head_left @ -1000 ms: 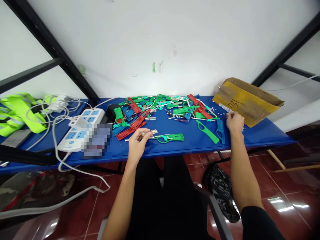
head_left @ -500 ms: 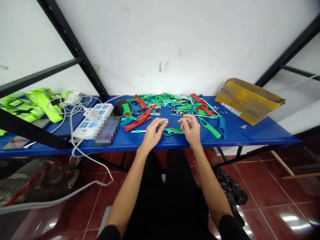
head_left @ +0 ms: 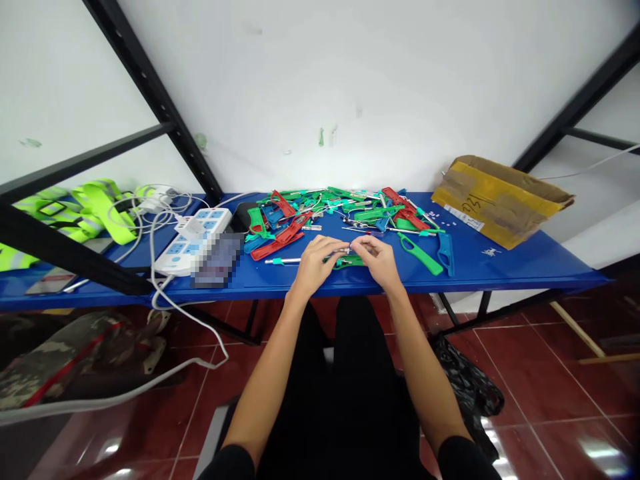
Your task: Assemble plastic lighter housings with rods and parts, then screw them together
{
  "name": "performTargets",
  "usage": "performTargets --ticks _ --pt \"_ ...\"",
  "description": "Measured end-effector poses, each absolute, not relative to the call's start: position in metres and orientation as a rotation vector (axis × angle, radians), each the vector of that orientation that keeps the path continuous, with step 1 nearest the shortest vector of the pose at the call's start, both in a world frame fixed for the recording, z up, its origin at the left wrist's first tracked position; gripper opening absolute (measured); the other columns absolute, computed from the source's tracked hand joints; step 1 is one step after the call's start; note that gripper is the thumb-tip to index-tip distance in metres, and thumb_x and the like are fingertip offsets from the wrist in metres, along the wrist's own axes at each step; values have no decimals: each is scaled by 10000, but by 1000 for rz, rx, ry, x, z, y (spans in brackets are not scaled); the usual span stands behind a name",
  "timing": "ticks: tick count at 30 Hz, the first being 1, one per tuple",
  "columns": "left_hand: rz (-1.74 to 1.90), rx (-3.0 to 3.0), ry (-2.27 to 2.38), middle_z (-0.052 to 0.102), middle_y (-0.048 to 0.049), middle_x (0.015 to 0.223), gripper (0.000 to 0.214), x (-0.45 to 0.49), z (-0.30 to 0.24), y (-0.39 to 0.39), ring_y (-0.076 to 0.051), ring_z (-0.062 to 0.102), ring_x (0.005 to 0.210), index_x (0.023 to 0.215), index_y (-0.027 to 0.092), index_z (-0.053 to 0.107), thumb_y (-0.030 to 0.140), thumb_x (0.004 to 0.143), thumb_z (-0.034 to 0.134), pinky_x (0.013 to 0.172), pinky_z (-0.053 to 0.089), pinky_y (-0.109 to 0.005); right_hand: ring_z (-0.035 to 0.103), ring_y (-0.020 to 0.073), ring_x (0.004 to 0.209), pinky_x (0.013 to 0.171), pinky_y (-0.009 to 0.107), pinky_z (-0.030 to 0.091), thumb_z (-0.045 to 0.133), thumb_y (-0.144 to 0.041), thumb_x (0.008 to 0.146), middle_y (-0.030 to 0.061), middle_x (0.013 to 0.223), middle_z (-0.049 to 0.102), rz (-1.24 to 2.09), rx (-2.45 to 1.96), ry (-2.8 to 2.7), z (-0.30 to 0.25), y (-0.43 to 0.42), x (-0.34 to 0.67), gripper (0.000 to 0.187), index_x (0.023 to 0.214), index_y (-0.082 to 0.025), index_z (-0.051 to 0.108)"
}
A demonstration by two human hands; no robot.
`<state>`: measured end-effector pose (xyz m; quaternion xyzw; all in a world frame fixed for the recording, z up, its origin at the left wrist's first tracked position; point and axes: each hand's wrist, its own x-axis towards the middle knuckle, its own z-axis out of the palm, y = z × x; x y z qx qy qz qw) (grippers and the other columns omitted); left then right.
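At the table's [head_left: 500, 270] near edge, both forearms reach forward from the lap and angle inward until the hands meet. The left hand [head_left: 314, 263] lies palm down, knuckles up, its fingers clamped on a thin metal rod [head_left: 344, 251]. The right hand [head_left: 381, 261] mirrors it, wrist slightly bent, fingers pinched together at the rod's other end; what else they hold is too small to tell. The rod sits between the two hands, just above a green handle [head_left: 351, 263] that lies on the table. Behind them spreads a pile [head_left: 340, 207] of red, green and blue handles. A power strip [head_left: 195, 240] lies to the left and a box [head_left: 500, 197] to the right.
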<state>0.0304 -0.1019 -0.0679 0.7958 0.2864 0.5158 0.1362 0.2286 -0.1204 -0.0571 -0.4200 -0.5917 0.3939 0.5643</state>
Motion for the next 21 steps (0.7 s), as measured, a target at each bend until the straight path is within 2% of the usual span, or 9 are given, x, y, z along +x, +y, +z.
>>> performTargets --ticks 10,21 --pt "1564 2151 801 851 -86 1072 220 29 -68 -100 -241 742 1018 1125 277 872 421 1038 731 932 573 -425 538 157 677 598 293 440 811 -667 859 11 739 624 1006 -971 -1430 -55 -123 228 481 894 -191 749" --pt "1570 2138 794 851 -85 1072 190 29 -70 -98 -243 737 1018 1125 285 875 386 1032 744 945 574 -441 523 149 669 603 290 431 813 -673 866 -6 711 581 1028 -946 -1439 -53 -124 228 485 911 -195 748"
